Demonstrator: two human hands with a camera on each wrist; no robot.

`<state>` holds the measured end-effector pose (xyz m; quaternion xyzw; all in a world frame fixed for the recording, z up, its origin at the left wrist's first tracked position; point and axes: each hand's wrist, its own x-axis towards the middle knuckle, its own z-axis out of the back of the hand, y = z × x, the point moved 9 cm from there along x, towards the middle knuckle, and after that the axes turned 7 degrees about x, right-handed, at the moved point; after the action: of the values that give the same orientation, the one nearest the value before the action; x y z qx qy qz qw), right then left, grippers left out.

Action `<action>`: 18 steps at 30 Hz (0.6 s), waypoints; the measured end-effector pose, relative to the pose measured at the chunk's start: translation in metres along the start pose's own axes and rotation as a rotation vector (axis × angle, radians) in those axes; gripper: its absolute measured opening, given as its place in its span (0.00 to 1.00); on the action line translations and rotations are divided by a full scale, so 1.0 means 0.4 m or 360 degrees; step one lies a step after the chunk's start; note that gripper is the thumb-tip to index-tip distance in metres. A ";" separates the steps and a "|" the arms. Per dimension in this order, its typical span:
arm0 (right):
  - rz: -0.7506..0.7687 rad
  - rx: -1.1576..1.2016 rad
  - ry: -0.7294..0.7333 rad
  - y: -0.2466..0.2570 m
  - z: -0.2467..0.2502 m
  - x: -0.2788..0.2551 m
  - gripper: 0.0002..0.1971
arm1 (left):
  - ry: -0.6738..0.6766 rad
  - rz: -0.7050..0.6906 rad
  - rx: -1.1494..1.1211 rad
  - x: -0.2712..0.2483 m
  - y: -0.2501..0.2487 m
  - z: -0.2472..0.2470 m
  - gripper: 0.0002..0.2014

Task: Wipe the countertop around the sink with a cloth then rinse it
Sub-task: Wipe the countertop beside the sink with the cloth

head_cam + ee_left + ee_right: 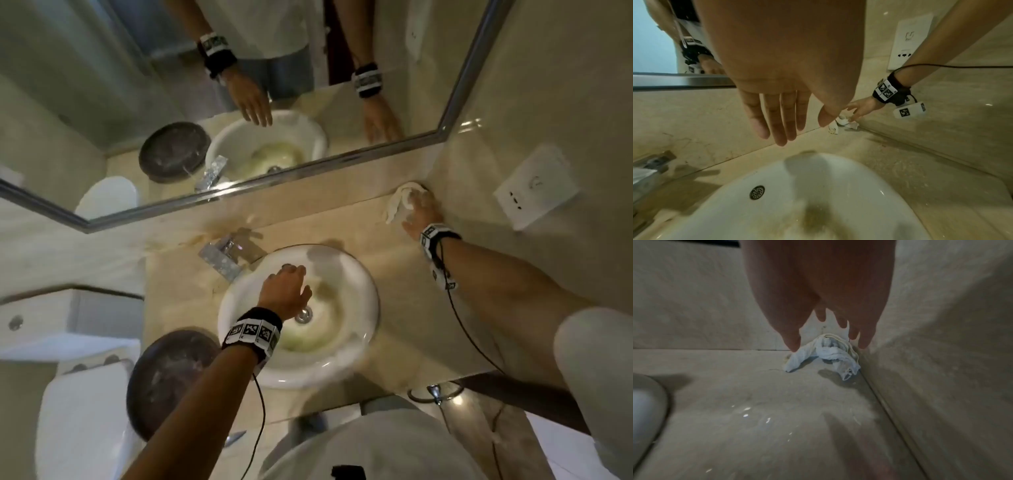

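R hand point(422, 211) open over cloth point(399, 202), L hand point(287, 291) open above sink point(359, 346).

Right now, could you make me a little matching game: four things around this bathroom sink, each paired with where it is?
Things:
1. white cloth
2. left hand
3. faucet
4. wall socket

Places:
A. on the side wall, right of the counter
B. bunched in the back right corner of the countertop
C. above the white sink basin
D. behind the basin, at its left

Pairs: 1-B, 2-C, 3-D, 4-A
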<state>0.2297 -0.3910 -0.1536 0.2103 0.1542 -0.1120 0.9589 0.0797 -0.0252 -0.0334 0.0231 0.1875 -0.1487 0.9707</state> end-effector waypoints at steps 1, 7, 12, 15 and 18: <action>0.0000 -0.0006 0.0013 0.002 0.011 0.019 0.44 | 0.0013 0.0007 0.0020 0.003 -0.007 -0.002 0.20; -0.0080 -0.0074 0.0343 0.007 0.016 0.092 0.50 | 0.0068 0.0015 0.0110 -0.019 -0.049 -0.049 0.19; -0.0226 0.0019 0.0338 -0.032 -0.032 0.129 0.44 | 0.0077 0.0063 0.0088 -0.048 -0.052 -0.102 0.19; -0.0427 0.0112 0.0400 -0.051 -0.053 0.134 0.34 | 0.0110 0.0080 0.0105 -0.059 -0.048 -0.128 0.16; -0.0433 0.0196 0.0405 -0.054 -0.067 0.110 0.33 | 0.0114 0.0080 0.0083 -0.063 -0.051 -0.140 0.14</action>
<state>0.2578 -0.4050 -0.2001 0.2582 0.2940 -0.2222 0.8930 0.0313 -0.0320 -0.0759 0.0583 0.2175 -0.1283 0.9658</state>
